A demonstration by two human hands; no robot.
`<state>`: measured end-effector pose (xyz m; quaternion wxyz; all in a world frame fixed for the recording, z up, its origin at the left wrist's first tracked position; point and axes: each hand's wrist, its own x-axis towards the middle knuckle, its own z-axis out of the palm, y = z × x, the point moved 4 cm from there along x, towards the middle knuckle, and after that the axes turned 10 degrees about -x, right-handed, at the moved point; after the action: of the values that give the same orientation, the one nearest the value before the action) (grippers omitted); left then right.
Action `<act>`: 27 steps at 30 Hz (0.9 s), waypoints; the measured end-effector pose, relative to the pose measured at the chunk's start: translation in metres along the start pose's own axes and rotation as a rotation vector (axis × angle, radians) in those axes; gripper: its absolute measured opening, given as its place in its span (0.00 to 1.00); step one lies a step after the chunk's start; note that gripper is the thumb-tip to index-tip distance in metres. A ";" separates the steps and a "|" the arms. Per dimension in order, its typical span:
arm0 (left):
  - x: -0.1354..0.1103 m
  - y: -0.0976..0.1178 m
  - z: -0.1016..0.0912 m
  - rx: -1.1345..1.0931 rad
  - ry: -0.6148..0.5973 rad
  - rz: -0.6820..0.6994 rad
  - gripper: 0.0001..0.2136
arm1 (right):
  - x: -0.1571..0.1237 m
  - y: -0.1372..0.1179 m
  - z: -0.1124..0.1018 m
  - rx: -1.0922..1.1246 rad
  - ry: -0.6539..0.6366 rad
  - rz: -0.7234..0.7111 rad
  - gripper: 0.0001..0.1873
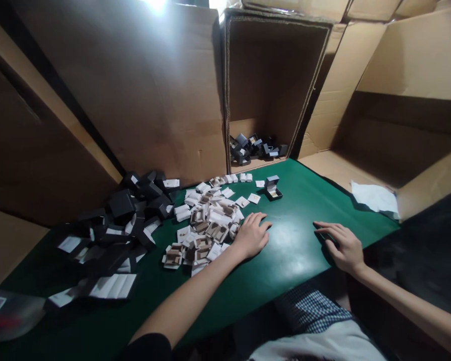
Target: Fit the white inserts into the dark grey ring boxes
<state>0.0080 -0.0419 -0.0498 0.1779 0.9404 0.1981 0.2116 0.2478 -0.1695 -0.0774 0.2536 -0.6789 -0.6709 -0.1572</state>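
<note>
My left hand [252, 234] lies palm down on the green table [293, 200], fingers stretched out, touching the right edge of a heap of small white and tan inserts [206, 223]. My right hand [341, 244] rests flat near the table's front right edge, fingers spread, over something dark that I cannot make out. A small dark box [272, 187] stands open just beyond the heap. To the left lies a pile of black boxes and flat black blanks [124, 220].
An upright cardboard carton [274, 60] at the back holds several small dark boxes [255, 148]. Large cardboard sheets wall in the left and back. Another open carton [409, 125] on the right holds white paper [374, 196].
</note>
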 end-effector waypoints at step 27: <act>0.009 0.007 -0.001 0.098 -0.021 -0.106 0.13 | 0.098 0.030 0.031 0.411 -0.331 0.041 0.11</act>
<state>0.0172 -0.0430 -0.0427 0.1446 0.9383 0.2559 0.1820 0.2785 -0.0695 -0.0527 0.2763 -0.6431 -0.7070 0.1007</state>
